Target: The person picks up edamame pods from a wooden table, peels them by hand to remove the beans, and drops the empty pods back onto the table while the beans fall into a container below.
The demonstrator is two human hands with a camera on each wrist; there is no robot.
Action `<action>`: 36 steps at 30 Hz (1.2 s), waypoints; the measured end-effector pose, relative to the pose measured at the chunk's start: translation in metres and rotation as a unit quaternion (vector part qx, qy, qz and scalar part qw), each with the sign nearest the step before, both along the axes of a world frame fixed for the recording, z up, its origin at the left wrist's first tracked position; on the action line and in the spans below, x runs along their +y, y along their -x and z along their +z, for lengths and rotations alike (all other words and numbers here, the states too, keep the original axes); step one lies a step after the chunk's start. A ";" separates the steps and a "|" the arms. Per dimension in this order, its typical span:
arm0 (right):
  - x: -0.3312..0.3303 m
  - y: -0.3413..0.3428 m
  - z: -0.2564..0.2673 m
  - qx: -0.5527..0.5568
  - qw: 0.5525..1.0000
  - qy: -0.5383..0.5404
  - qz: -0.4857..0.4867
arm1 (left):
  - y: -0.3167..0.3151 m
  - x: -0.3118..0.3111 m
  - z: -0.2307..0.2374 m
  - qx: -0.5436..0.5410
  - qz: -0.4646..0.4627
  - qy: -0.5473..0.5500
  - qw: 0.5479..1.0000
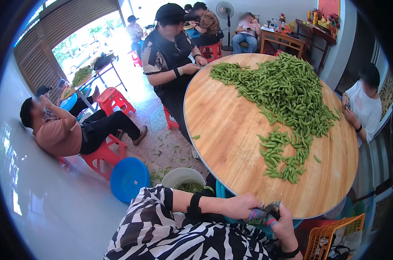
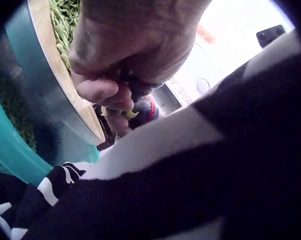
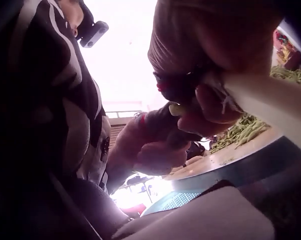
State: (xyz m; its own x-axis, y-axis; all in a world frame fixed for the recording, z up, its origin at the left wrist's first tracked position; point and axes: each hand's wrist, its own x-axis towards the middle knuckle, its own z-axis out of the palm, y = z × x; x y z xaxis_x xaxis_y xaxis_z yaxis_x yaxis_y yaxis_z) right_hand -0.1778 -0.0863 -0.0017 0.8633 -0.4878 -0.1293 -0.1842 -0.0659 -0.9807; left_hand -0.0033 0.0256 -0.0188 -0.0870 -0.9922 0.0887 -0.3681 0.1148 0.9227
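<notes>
Just over the near edge of the round wooden table (image 1: 222,147), my left hand (image 1: 242,207) and right hand (image 1: 285,225) meet, thumbs and fingers close together. Dark and striped wraps cover some of the fingers. Between the hands, a small green soybean pod (image 2: 132,114) shows in the left wrist view. Its pale tip also pokes out by the right fingers in the right wrist view. Curled fingers of both hands pinch the pod, most of which they hide. A large heap of soybean pods (image 1: 287,86) covers the table's far side, with a smaller group nearer me.
Below the table edge stands a teal tub (image 2: 20,165) with green pods inside. A white bucket (image 1: 183,175) and a blue basin (image 1: 129,180) are at the left, an orange crate (image 1: 333,234) at the right. Other people sit around the table and room.
</notes>
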 end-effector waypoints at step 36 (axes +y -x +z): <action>-0.001 0.000 -0.017 -0.060 0.951 -0.296 -0.073 | -0.005 -0.023 0.010 0.491 0.126 -0.131 0.852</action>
State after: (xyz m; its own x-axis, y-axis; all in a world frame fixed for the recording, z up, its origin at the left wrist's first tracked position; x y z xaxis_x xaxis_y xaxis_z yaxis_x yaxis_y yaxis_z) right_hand -0.1773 -0.0876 -0.0191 0.8176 -0.4760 -0.3238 -0.0340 0.5216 -0.8525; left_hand 0.0021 0.0023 -0.0093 0.1206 -0.9652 -0.2321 0.6137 -0.1113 0.7817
